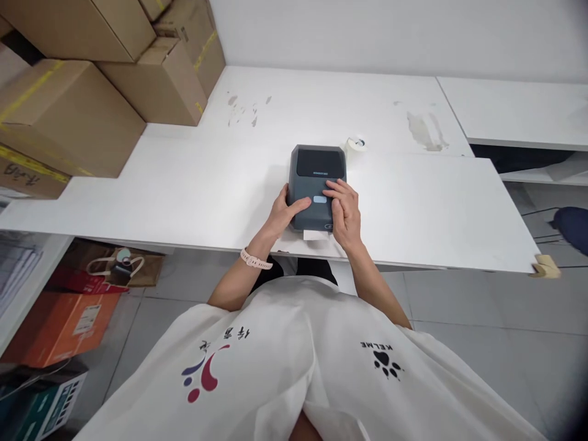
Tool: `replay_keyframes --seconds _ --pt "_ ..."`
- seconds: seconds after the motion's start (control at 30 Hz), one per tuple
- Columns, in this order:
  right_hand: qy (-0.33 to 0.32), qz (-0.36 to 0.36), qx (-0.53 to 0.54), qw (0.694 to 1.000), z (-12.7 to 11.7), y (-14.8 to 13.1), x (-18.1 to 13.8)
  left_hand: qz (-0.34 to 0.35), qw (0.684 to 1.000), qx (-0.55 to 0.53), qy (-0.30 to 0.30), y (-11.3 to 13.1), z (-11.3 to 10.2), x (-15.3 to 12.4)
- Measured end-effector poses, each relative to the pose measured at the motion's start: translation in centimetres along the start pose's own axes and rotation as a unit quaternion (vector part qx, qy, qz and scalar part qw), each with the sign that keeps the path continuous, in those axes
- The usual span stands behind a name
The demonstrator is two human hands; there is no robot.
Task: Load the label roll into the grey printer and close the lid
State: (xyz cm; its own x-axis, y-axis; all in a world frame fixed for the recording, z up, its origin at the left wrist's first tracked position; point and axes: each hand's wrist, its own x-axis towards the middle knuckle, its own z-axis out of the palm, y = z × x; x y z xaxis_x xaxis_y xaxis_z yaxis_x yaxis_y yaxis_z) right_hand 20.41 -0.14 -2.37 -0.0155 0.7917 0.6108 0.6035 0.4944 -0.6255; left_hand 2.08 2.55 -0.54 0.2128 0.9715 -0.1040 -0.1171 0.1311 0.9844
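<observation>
A dark grey label printer stands near the front edge of the white table, with a white paper strip sticking out of its near side. My left hand grips the printer's left side, its thumb lying on the lid beside a light rectangular button. On the opposite side my right hand holds the right edge, with fingers reaching over the top towards that button. Behind the printer, to the right, lies a small roll of white labels.
Cardboard boxes are stacked on the left of the white table. Tape covers the table's right front corner. Below at left are an orange box and a paper bag. A dark blue stool seat is at far right.
</observation>
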Motion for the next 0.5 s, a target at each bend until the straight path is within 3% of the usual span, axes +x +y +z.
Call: replay_keyframes --seconds 0.07,0.13,0.2,0.23,0.37,0.43,0.5 --pt "0.000 0.001 0.012 1.000 0.1 0.0 0.0 0.008 0.999 0.016 0.027 -0.6 0.1 -0.9" --pt "-0.001 0.003 0.022 1.000 0.1 0.0 0.0 0.006 0.991 0.049 0.127 -1.7 0.5 -2.8" --pt "0.000 0.004 0.031 1.000 0.1 0.0 0.0 0.003 0.962 0.094 0.257 -2.9 1.1 -5.1" --pt "0.001 0.003 0.033 0.999 0.1 0.0 0.0 -0.009 0.959 0.101 0.266 -3.4 1.4 -6.2" --pt "0.006 -0.004 0.034 0.999 0.1 0.2 0.1 -0.107 0.991 0.040 0.069 -3.7 2.2 -7.8" --pt "0.004 -0.003 0.033 0.999 0.0 0.3 0.0 -0.135 0.990 0.017 0.022 -3.2 2.3 -7.4" --pt "-0.006 -0.008 0.029 1.000 -0.1 0.3 -0.1 -0.132 0.991 0.017 0.011 -2.8 2.1 -6.9"
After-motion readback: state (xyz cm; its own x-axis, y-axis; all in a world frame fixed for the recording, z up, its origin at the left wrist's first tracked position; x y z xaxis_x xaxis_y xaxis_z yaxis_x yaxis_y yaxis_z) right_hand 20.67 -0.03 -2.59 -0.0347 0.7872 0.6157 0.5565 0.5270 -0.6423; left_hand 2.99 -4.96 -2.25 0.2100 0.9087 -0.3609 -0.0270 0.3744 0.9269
